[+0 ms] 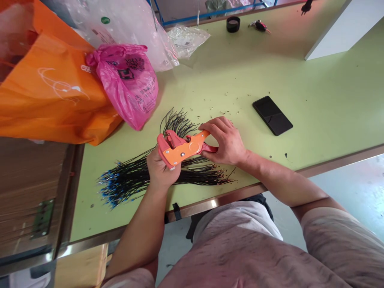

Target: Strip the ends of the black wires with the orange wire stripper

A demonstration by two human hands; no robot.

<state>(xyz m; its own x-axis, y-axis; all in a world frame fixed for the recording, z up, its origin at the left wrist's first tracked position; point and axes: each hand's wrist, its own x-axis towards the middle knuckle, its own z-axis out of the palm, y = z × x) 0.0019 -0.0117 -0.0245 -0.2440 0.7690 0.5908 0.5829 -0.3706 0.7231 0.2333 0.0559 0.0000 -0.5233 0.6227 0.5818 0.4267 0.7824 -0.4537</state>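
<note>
An orange and red wire stripper (192,147) lies across the middle of the view, its jaws to the left. My right hand (226,141) is wrapped round its handles. Behind the tool's head is my left hand (163,170), its fingers mostly hidden, so what they hold does not show. Beneath and around that hand, a large bundle of black wires (198,177) lies on the green table (210,84), with blue ends at the left and small reddish ends at the right. More black wires (178,122) fan out beyond the tool.
Left and back left are an orange bag (60,88), a pink plastic bag (130,86) and clear plastic bags (120,24). A black phone (273,115) lies right of my hands. Small scraps (225,112) dot the table. A black ring (233,24) and keys (260,26) lie farther back.
</note>
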